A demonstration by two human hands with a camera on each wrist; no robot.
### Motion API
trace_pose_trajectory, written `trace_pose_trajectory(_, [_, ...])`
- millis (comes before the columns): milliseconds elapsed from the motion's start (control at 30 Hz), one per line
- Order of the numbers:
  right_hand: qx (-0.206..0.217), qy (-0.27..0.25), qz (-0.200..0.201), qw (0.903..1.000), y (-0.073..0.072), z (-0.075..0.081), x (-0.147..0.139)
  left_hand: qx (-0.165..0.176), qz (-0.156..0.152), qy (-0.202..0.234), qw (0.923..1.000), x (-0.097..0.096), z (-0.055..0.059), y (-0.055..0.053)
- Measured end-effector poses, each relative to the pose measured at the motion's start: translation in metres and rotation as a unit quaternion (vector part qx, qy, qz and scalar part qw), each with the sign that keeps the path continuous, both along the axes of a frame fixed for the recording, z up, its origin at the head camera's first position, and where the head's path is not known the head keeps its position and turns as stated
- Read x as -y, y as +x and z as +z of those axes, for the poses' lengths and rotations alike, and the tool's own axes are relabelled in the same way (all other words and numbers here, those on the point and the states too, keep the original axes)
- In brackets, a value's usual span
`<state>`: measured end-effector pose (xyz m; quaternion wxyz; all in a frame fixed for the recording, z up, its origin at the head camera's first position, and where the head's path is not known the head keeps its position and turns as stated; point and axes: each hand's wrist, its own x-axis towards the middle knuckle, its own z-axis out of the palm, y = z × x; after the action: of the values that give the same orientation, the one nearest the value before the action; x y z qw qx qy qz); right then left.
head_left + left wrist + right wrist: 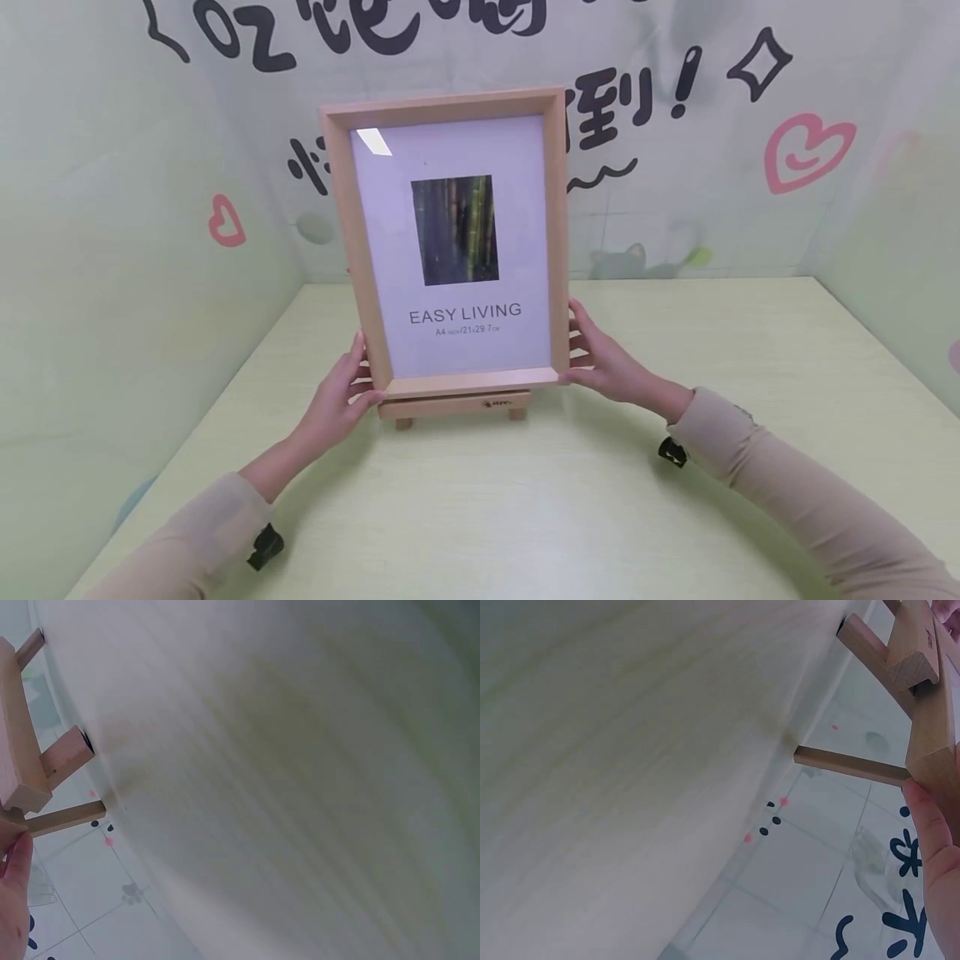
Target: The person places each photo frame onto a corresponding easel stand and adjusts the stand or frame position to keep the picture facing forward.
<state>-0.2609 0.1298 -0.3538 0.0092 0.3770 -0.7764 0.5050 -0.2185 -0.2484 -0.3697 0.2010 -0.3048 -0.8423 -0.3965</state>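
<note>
A picture frame [558, 250] with a light wooden border stands upright at the middle of the head view. Behind its glossy front is a white sheet with a bamboo photo [456, 231] and the words EASY LIVING. Its lower edge is right at the ledge of a small wooden easel [454, 406], whose upper part is hidden behind it. My left hand [337, 400] grips the frame's lower left side, thumb near the bottom corner. On the opposite side my right hand [611, 362] holds the lower right edge, its thumb [930, 817] at the corner in the right wrist view.
The easel's feet stand on a pale wood-grain table [480, 500]. Around the table hang light cloth walls [750, 217] with dark lettering and pink hearts. A small black object [266, 547] sits under the left cuff, and another black object [672, 452] under the right one.
</note>
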Motion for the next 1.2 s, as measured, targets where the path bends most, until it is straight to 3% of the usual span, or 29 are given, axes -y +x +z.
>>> trace_pose_trajectory(333, [0.014,-0.001,0.006,0.9999,0.001,-0.004,0.003,0.020,0.007,-0.004,0.9998,0.004,-0.001,0.002])
trace_pose_trajectory(833, [0.027,-0.002,0.011,0.9996,-0.002,-0.004,0.011,-0.003,0.001,-0.006,1.0000,0.011,-0.001,0.005])
trace_pose_trajectory(1200, [0.031,-0.004,0.016,0.9994,-0.004,-0.006,0.015,0.030,0.032,-0.022,0.9988,0.015,-0.002,0.004])
